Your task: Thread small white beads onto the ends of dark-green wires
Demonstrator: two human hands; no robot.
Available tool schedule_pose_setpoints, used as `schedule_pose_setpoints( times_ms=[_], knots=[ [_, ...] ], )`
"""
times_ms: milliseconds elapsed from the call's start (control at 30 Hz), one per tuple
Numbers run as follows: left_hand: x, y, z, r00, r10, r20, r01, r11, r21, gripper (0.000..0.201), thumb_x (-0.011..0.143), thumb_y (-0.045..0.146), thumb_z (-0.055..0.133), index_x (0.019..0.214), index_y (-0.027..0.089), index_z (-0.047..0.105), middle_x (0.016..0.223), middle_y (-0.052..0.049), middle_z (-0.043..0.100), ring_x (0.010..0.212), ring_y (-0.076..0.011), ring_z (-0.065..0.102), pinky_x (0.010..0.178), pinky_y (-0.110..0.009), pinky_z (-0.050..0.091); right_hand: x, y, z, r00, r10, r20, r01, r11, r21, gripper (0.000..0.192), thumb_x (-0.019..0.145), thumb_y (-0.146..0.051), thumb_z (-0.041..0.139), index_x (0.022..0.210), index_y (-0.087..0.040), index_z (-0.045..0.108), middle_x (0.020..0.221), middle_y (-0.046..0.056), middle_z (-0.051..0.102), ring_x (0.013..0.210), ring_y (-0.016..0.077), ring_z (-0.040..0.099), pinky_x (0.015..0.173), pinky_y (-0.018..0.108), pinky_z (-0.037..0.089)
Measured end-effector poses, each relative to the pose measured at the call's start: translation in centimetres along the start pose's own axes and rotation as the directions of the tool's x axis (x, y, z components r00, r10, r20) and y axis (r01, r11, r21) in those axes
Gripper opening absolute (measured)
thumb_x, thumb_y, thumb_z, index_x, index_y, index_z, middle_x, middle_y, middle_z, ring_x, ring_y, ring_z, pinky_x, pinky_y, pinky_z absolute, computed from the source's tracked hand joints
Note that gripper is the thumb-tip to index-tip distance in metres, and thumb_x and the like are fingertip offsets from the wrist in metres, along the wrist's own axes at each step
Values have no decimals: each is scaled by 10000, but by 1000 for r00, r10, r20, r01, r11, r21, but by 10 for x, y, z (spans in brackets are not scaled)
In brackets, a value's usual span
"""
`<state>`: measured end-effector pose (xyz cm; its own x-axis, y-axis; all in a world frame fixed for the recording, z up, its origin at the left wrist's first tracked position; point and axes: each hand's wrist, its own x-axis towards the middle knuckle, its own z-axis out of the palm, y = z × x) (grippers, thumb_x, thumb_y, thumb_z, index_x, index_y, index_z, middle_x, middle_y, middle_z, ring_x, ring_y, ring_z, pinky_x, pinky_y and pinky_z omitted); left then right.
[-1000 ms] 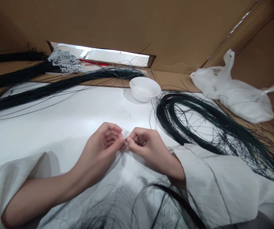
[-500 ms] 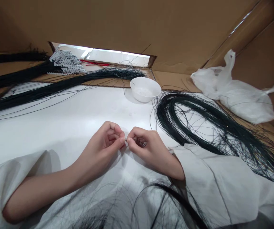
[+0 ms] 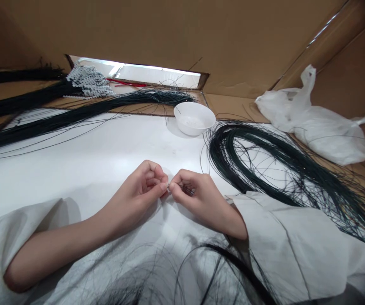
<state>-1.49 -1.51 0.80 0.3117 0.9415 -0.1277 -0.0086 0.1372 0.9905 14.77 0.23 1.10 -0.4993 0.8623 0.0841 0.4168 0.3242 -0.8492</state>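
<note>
My left hand [image 3: 138, 197] and my right hand [image 3: 198, 199] rest close together on the white table [image 3: 74, 169], fingertips almost touching. Between thumb and forefinger of both hands I pinch the end of a thin dark wire [image 3: 169, 186]; whether a small bead sits on it is too small to tell. The wire runs back under my right hand. A big loop of dark green wires [image 3: 265, 169] lies just right of my right hand. A small white bowl [image 3: 194, 118] stands beyond my hands, at the far edge of the table.
Long bundles of dark wire [image 3: 58, 118] stretch across the left and far side. A pile of white beaded pieces [image 3: 87, 82] lies at the far left. A white plastic bag [image 3: 316, 123] sits at the right. Brown cardboard walls [image 3: 201, 34] enclose the table. Loose dark strands [image 3: 201, 262] hang near the camera.
</note>
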Motion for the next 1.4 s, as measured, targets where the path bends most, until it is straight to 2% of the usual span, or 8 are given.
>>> schedule_pose_setpoints(
  times_ms=[200,433,733,933,1067,1233,1400],
  knots=[
    [3,0,-2,999,2,51,1,998,-55,89,848,167,471,834,198,389,768,30,489,686,-83,469,627,-231,354,1,1,-2,999,20,41,-20,1000,-1,176,829,-222,444,684,-155,518,626,-23,548,570,75,475,526,198,333],
    [3,3,-3,995,26,97,-14,992,-126,217,848,122,457,707,188,306,717,41,456,654,-69,431,599,-212,332,0,-1,-2,998,28,58,-29,1000,11,164,827,-205,439,688,-155,510,628,-27,537,575,74,475,531,197,337],
    [4,3,-1,997,16,71,-9,995,-103,221,840,135,472,706,190,306,720,37,467,655,-74,441,595,-217,337,0,-2,-1,999,18,27,-17,999,-39,195,844,-223,425,675,-155,496,612,-26,531,563,73,469,520,199,321],
    [-1,1,0,999,26,-28,-28,998,-48,214,833,169,490,710,193,316,732,35,485,661,-76,456,599,-215,350,1,-3,-1,1000,7,12,-6,997,-75,190,839,-215,433,664,-160,483,597,-32,530,541,72,464,517,202,313],
    [-1,3,2,998,23,-52,-24,999,-25,216,822,190,501,698,192,323,717,27,503,654,-87,480,598,-222,362,0,-4,-1,1000,6,10,-5,997,-82,192,839,-220,433,663,-162,483,602,-29,542,544,75,473,521,205,314],
    [0,2,2,995,26,-92,-24,999,22,209,806,200,524,698,190,345,703,26,525,640,-88,497,593,-221,380,1,-4,-1,999,36,-5,-36,998,-46,193,817,-222,461,637,-160,491,588,-33,541,532,69,466,514,196,323],
    [-2,3,1,996,22,-86,-9,989,145,51,812,211,514,811,179,474,706,8,577,683,-116,553,636,-238,413,3,-2,0,996,94,-2,-93,993,69,175,791,-199,472,625,-152,500,592,-24,546,553,71,480,521,186,340]
  ],
)
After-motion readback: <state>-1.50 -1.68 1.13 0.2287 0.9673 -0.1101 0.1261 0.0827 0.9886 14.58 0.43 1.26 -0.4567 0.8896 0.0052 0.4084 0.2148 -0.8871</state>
